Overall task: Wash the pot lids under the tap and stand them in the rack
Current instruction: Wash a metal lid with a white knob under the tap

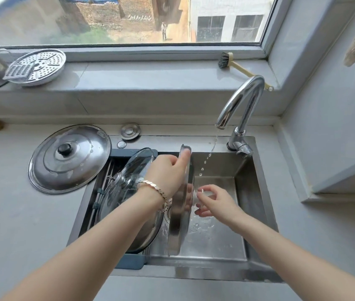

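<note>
The left hand (168, 172) is gripping the round stainless-steel pot lid (176, 227) by its top rim, holding it on edge over the steel sink (243, 187) so that water drains off. The right hand (213, 200), its fingers loosely curled and empty, is working at the lid's inner face, probably rinsing it.
</note>
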A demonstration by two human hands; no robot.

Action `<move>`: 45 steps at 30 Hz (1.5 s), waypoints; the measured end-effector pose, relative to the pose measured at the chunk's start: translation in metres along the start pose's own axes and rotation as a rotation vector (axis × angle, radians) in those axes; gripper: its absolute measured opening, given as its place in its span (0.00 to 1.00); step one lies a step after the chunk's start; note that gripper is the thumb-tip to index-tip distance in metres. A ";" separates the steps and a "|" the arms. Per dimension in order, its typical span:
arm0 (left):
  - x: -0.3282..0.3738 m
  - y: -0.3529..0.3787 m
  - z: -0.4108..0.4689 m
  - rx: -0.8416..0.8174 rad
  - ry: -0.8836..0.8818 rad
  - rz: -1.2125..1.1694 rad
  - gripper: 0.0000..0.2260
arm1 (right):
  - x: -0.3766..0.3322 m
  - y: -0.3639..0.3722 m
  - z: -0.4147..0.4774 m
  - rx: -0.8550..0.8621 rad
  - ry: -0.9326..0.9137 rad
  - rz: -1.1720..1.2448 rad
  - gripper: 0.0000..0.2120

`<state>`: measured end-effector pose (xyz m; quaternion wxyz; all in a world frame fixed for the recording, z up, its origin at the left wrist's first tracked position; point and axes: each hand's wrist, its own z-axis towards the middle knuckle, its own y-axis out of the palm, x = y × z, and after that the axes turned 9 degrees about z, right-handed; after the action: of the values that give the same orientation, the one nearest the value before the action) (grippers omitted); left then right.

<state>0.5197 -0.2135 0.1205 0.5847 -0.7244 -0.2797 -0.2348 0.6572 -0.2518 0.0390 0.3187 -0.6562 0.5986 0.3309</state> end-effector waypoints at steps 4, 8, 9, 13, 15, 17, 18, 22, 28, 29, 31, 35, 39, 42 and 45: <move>-0.020 -0.025 -0.011 -0.051 -0.143 -0.325 0.27 | -0.012 -0.010 -0.015 0.088 -0.184 -0.065 0.11; -0.072 -0.041 -0.028 -0.144 -0.256 -0.277 0.21 | -0.019 -0.011 -0.021 0.093 -0.177 -0.175 0.11; -0.088 -0.044 -0.032 -0.146 -0.293 -0.254 0.18 | -0.021 -0.008 -0.021 0.083 -0.147 -0.174 0.11; -0.140 -0.061 -0.043 -0.111 -0.441 -0.263 0.12 | -0.046 0.017 -0.026 0.076 -0.186 -0.232 0.12; -0.162 -0.071 -0.046 -0.077 -0.481 -0.268 0.09 | -0.069 0.040 -0.032 0.089 -0.318 -0.296 0.09; -0.181 -0.079 -0.049 -0.043 -0.494 -0.248 0.07 | -0.094 0.068 -0.035 0.118 -0.486 -0.397 0.10; -0.190 -0.083 -0.050 -0.022 -0.507 -0.254 0.06 | -0.104 0.083 -0.034 0.137 -0.556 -0.492 0.11; -0.225 -0.094 -0.053 0.068 -0.564 -0.291 0.05 | -0.115 0.145 -0.011 0.067 -0.626 -0.891 0.19; -0.263 -0.104 -0.052 0.064 -0.592 -0.266 0.06 | -0.074 0.219 0.027 -0.090 -0.490 -1.218 0.16; -0.267 -0.104 -0.051 0.058 -0.595 -0.269 0.06 | -0.067 0.229 0.030 -0.109 -0.481 -1.262 0.16; -0.275 -0.105 -0.049 0.052 -0.593 -0.273 0.08 | -0.054 0.246 0.036 -0.137 -0.467 -1.333 0.15; -0.288 -0.108 -0.044 0.039 -0.591 -0.273 0.08 | -0.038 0.270 0.041 -0.150 -0.419 -1.388 0.14; -0.296 -0.106 -0.030 0.033 -0.599 -0.283 0.08 | -0.034 0.286 0.047 -0.173 -0.337 -1.436 0.18; -0.300 -0.106 -0.018 0.017 -0.588 -0.277 0.05 | -0.038 0.292 0.050 -0.251 -0.208 -1.458 0.24; -0.303 -0.108 -0.004 0.016 -0.594 -0.285 0.05 | -0.044 0.290 0.053 -0.274 -0.175 -1.419 0.22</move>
<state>0.2238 -0.2395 -0.0038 0.4446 -0.7101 -0.5384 -0.0907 0.3629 -0.2064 0.0376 0.4183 -0.8915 -0.0458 0.1679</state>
